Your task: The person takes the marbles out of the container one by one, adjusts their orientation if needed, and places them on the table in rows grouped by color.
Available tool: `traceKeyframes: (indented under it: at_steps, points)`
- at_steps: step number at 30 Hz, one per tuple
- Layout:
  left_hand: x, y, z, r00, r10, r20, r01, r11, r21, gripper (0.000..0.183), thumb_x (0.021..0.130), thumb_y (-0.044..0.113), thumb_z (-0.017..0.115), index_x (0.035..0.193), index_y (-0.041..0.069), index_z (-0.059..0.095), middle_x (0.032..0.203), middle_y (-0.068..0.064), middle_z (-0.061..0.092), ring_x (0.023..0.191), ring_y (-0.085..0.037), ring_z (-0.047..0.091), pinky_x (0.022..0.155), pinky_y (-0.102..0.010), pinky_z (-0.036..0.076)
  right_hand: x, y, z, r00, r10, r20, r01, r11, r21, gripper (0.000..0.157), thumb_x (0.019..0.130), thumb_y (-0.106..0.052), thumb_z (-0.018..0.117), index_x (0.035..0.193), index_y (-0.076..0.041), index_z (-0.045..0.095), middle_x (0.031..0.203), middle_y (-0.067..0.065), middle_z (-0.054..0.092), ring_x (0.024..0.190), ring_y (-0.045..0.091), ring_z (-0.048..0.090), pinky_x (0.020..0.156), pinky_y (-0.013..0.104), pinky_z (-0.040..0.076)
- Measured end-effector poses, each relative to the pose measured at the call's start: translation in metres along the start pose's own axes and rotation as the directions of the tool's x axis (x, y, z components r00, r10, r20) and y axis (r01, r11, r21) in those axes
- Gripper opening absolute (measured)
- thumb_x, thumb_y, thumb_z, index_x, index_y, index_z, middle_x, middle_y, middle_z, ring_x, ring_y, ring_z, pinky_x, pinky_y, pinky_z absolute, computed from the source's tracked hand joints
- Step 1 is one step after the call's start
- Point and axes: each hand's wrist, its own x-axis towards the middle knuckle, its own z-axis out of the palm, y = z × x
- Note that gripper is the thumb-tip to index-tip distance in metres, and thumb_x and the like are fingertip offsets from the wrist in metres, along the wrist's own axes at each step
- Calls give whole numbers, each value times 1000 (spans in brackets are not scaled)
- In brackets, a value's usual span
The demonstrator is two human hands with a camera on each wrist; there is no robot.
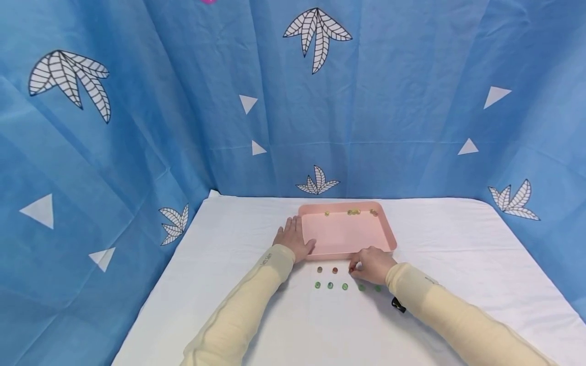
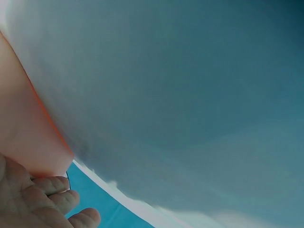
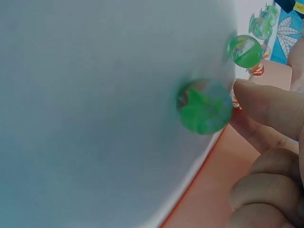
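My right hand (image 1: 373, 264) pinches a red-and-clear marble (image 3: 235, 100) between thumb and forefinger, just in front of the pink tray (image 1: 345, 236). Its other fingers are curled in the right wrist view. To the left of it on the cloth sit a red marble (image 1: 335, 270) and a brownish one (image 1: 319, 269). Nearer me runs a row of several green marbles (image 1: 345, 286); one green marble (image 3: 204, 107) looms close beside the thumb. My left hand (image 1: 293, 239) lies with fingers extended over the tray's left rim, holding no marble.
Several yellowish and reddish marbles (image 1: 354, 212) lie along the tray's far side. A white cloth (image 1: 229, 264) covers the table. Blue curtains (image 1: 389, 101) hang behind and at both sides. A small black object (image 1: 398, 305) shows beside the right sleeve.
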Motion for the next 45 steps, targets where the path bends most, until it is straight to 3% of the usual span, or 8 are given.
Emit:
traceKeyframes:
  at_steps: [13,21,28,33,36,41,45]
  points:
    - [2,-1,3,1000,0,12,0,1000,5,90,94,61,37,154,2,5,160,-14,12,147,-26,7,117,-46,14,-2,1,-2,1000,4,4,-5,999,47,12,75,-25,82,77,-32,73,89,-11,70,68,8,51,70,31,45]
    - [2,-3,3,1000,-8,16,8,1000,-2,91,94,61,37,154,3,2,160,-14,11,147,-26,5,117,-46,13,-7,-4,-20,999,-25,-26,27,996,88,12,79,-25,80,90,-22,77,93,-9,72,95,16,66,88,40,51]
    - [1,-3,2,1000,-7,15,7,1000,-11,91,93,62,38,154,2,4,160,-14,11,147,-26,6,117,-46,13,-3,3,-45,997,-29,-76,39,988,148,13,82,-17,76,93,-9,77,84,-3,73,66,10,60,63,28,51]
    - [3,-4,4,1000,9,2,-9,1000,-8,93,92,63,39,154,1,6,160,-15,12,147,-28,9,117,-48,15,2,16,-62,997,25,-79,-16,993,114,20,84,-21,74,99,-8,76,65,-1,67,46,8,45,57,27,44]
    - [3,-5,5,1000,11,0,-11,1000,-4,93,92,63,39,154,2,6,160,-14,13,147,-27,9,117,-48,15,9,26,-75,996,53,-74,-47,995,85,22,87,-23,72,102,-8,75,66,3,66,48,11,47,58,32,46]
    - [3,-4,2,1000,3,10,-3,1000,5,92,93,63,38,154,2,6,160,-14,12,147,-26,8,117,-47,15,22,46,-91,988,142,-61,-138,988,70,26,89,-25,69,108,-8,73,100,12,70,78,22,64,75,44,51]
    - [1,-3,0,1000,3,19,-3,1000,3,91,93,62,38,154,2,6,160,-14,12,147,-26,7,117,-47,15,30,62,-94,980,185,-78,-182,982,43,27,88,-23,70,109,-7,73,114,16,67,98,31,63,82,50,51]
